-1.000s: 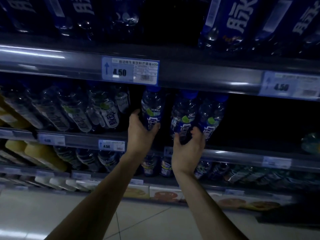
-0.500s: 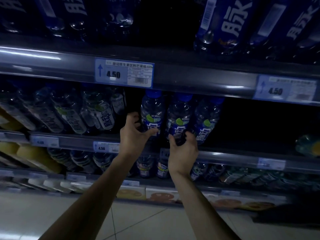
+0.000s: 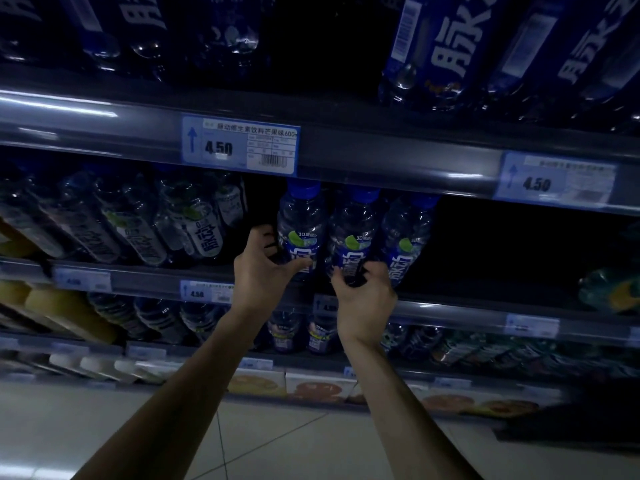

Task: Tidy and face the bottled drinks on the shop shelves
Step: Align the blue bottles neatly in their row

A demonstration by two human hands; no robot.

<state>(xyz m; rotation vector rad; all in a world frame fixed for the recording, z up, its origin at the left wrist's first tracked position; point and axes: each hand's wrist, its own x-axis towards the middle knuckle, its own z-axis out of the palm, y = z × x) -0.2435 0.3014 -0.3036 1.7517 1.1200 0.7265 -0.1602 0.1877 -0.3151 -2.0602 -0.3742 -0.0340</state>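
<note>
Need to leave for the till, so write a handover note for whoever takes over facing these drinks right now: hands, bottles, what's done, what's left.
Left hand grips the left blue-capped bottle low down; right hand grips the middle bottle near its base.
Both bottles stand on the middle shelf beside a third bottle.
Done: all three upright, labels outward.
Left: release them; the white-labelled bottles further left look unevenly turned, so they are probably next.

One wide-angle head view, close to the shop shelves [image 3: 381, 147], faces them head-on: large blue bottles [image 3: 446, 53] on the top shelf fill the far upper edge, tiled floor [image 3: 277, 445] the near lower edge
</note>
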